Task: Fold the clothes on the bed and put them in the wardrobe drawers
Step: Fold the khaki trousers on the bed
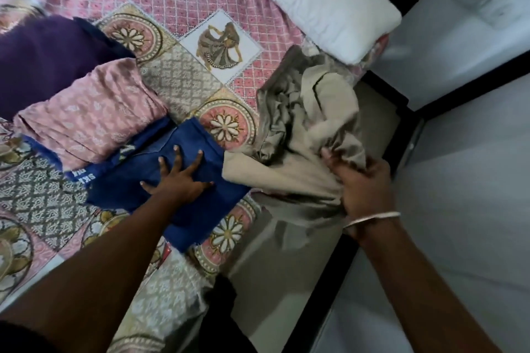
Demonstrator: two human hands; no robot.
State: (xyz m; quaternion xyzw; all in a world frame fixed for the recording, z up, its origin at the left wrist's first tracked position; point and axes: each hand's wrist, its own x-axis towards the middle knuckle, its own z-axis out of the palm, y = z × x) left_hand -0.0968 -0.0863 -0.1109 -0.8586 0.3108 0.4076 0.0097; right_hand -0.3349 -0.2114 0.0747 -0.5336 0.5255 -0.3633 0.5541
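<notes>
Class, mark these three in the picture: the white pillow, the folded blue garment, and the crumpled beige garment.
white pillow (pixel 312 0), head view, middle of its top face.
folded blue garment (pixel 195 215), head view, bare cloth below the left hand.
crumpled beige garment (pixel 309 112), head view, bunched middle folds.

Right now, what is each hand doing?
Left hand: open, fingers spread flat, pressing on the folded dark blue cloth garment.
Right hand: closed, gripping the crumpled beige cloth garment.
</notes>
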